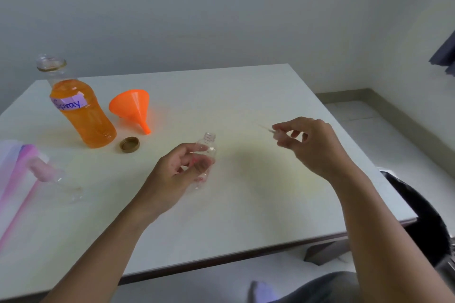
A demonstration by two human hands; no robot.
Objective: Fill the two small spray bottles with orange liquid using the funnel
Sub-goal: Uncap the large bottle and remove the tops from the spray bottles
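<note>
In the left hand point(177, 174), fingers curled round its body, the open small spray bottle point(208, 147) stands nearly upright, neck tipped away from the person. Well to its right, the right hand point(312, 145) pinches the loose spray head point(267, 128), thin tube pointing left. Beyond and left of the left hand, the funnel point(131, 106) lies on its side, spout aimed back toward the held bottle. It is nearer the left hand, which is busy, so the right hand probably has to put its piece down first. Further left stands the uncapped orange liquid bottle point(83, 115).
</note>
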